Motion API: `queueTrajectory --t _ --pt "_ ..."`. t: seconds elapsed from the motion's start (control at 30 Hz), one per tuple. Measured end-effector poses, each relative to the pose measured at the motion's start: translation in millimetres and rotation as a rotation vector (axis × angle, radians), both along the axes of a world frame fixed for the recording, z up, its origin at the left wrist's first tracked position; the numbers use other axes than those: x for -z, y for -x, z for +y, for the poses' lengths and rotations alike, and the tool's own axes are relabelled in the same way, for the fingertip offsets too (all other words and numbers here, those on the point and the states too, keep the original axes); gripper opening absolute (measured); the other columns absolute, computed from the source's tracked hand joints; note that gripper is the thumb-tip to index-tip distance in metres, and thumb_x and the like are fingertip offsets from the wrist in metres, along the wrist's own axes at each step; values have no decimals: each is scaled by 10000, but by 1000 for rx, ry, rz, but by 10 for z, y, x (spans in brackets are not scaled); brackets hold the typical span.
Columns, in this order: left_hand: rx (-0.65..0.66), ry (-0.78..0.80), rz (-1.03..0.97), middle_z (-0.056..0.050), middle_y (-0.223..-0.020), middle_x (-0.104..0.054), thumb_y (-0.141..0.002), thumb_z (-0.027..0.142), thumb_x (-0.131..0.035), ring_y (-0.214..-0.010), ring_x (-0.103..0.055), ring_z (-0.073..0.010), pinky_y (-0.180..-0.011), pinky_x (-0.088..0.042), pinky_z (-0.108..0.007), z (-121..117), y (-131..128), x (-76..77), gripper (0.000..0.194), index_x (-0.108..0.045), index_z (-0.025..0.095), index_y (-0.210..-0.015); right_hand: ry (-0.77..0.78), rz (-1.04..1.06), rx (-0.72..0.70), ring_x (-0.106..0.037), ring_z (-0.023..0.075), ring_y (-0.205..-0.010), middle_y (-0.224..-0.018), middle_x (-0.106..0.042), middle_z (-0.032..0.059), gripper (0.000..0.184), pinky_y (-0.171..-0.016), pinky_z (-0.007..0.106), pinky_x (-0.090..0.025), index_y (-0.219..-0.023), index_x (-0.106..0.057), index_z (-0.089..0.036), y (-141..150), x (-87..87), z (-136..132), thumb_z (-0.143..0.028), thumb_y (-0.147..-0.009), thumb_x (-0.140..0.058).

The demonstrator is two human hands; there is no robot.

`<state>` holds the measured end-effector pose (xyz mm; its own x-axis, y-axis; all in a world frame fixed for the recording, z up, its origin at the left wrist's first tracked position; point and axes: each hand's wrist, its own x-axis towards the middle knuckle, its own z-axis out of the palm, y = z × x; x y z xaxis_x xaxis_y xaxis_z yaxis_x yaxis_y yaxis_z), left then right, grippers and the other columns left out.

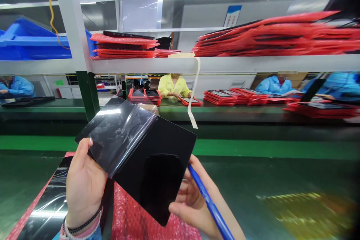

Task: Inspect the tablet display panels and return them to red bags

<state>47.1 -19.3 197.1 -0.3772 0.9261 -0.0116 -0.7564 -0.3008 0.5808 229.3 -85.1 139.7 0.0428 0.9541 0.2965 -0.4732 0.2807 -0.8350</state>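
A flat black panel (149, 153) with rounded corners and a glossy face is held up tilted in front of me. Clear film (120, 135) covers its left part and is folded back on itself along a crease near the middle, leaving the right part bare. My left hand (86, 183) is closed on the panel's left edge, thumb at the film. At the lower right edge, my right hand (194, 198) grips the panel between thumb and fingers. A blue pen-like tool (206, 198) also lies in that hand, its upper end at the panel's edge.
Red bubble wrap (135, 213) and another glossy black panel (47, 202) lie below my hands. A yellowish transparent sheet (312, 212) is at right. Red-wrapped stacks (275, 37) fill the overhead shelf (225, 63). Beyond the green-edged bench, a person in yellow (173, 86) handles a red-wrapped piece.
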Motion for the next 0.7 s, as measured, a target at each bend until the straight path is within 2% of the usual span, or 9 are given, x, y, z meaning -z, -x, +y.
queueTrajectory --t 0.07,0.17,0.23,0.33,0.43,0.57,0.63,0.7 --pt "-53 -40 64 36 -829 -673 -844 239 -604 -904 -608 -120 -1012 -400 -258 69 59 94 132 -666 197 -735 -29 -41 -57 -666 130 -678 -930 -648 -33 788 -618 240 -538 -1275 -485 -391 11 5 1 -304 -603 -888" --pt "-139 -57 147 45 -809 -664 -789 240 -660 -957 -598 -135 -1043 -370 -266 165 127 204 68 -686 203 -737 -96 -141 -112 -659 134 -706 -790 -645 -40 429 -701 248 -540 -1126 -611 -328 -20 -56 -15 -317 -738 -794" --pt "-189 -61 167 52 -786 -662 -798 200 -644 -977 -591 -120 -1036 -361 -224 209 150 236 96 -699 205 -719 -90 -200 -56 -650 154 -714 -754 -652 -21 260 -729 268 -541 -1020 -664 -292 -46 -126 -49 -353 -780 -745" --pt "-249 -80 222 56 -739 -671 -774 185 -669 -852 -621 -120 -950 -442 -233 257 164 253 102 -703 204 -679 -10 -245 109 -636 195 -689 -713 -659 8 263 -672 296 -535 -953 -698 -266 -77 -199 -114 -452 -768 -720" --pt "-301 -98 284 62 -711 -678 -727 199 -720 -711 -625 -116 -828 -508 -254 314 187 289 42 -711 196 -686 -20 -318 129 -594 184 -576 -619 -627 -4 257 -591 299 -504 -886 -718 -251 -105 -198 -163 -468 -747 -715" --pt "-366 -105 278 67 -744 -690 -731 147 -689 -798 -631 -104 -891 -483 -227 397 243 348 74 -718 201 -689 -28 -487 319 -603 209 -560 -551 -626 3 253 -620 332 -510 -737 -723 -257 -119 -195 -235 -500 -784 -670" --pt "-376 -105 271 62 -728 -687 -718 128 -683 -814 -632 -116 -914 -486 -249 416 261 348 100 -714 203 -660 -41 -532 398 -639 238 -618 -574 -663 13 288 -668 354 -513 -734 -737 -273 -109 -218 -268 -543 -790 -653" --pt "-374 -106 260 60 -716 -683 -711 112 -674 -813 -629 -117 -919 -489 -247 416 264 324 133 -708 208 -625 -52 -541 414 -667 255 -665 -640 -714 22 328 -721 375 -509 -771 -757 -291 -97 -238 -285 -596 -781 -637"
